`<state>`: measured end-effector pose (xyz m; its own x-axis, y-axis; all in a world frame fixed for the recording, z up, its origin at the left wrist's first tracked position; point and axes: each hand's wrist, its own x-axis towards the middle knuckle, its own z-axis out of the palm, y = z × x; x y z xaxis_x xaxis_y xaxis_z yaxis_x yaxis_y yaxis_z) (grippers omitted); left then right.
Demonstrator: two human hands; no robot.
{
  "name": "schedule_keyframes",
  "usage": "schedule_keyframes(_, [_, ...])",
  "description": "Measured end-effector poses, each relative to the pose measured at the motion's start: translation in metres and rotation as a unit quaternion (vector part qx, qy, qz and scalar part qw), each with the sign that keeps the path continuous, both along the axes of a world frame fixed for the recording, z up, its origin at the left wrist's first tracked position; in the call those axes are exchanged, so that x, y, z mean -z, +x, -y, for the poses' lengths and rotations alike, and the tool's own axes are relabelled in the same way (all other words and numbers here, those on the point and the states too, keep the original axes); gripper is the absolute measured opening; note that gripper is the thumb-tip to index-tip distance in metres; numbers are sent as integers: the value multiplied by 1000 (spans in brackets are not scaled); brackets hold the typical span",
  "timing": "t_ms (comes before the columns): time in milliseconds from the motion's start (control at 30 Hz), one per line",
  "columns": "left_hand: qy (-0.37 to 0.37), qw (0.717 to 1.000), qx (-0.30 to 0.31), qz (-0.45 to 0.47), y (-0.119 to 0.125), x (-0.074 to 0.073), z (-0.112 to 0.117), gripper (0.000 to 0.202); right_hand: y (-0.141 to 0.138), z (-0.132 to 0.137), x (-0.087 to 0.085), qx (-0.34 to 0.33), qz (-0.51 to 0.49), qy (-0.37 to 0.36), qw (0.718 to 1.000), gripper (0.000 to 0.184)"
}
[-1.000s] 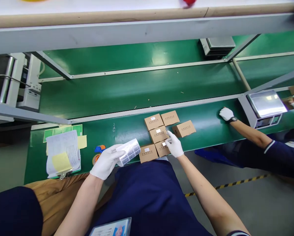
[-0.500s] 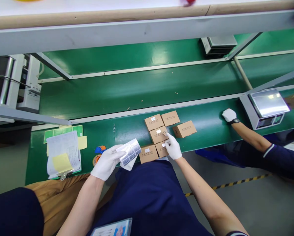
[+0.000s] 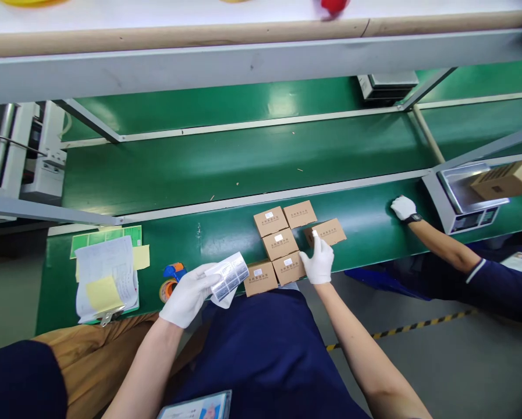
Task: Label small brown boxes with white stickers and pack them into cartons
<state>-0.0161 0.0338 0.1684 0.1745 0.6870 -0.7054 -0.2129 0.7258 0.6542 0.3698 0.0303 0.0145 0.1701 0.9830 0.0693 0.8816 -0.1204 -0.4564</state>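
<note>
Several small brown cardboard boxes lie grouped on the green bench [image 3: 365,218], most with a white sticker on top. My left hand [image 3: 186,295], in a white glove, is closed on a curled strip of white labels [image 3: 228,276] held just left of the boxes. My right hand [image 3: 318,260], also gloved, reaches to the rightmost box [image 3: 330,231], with a small white sticker [image 3: 315,234] at its fingertips against that box's left end. The nearest stickered box [image 3: 288,267] lies just left of this hand.
A clipboard with papers and yellow notes [image 3: 106,279] and a tape roll [image 3: 169,287] lie at the left. At the right a co-worker's gloved hand [image 3: 402,207] rests on the bench near a scale [image 3: 464,198] with a brown box [image 3: 505,180] over it. A conveyor belt [image 3: 243,157] runs behind.
My right hand left the front box, now stickered, and moved right to the rightmost box with a sticker. A brown box came over the co-worker's scale.
</note>
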Motion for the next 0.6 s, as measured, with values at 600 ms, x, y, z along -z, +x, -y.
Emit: schedule_keyframes(600, [-35, 999, 5, -28, 64, -17, -49, 40, 47, -205, 1, -97, -258, -116, 954, 51])
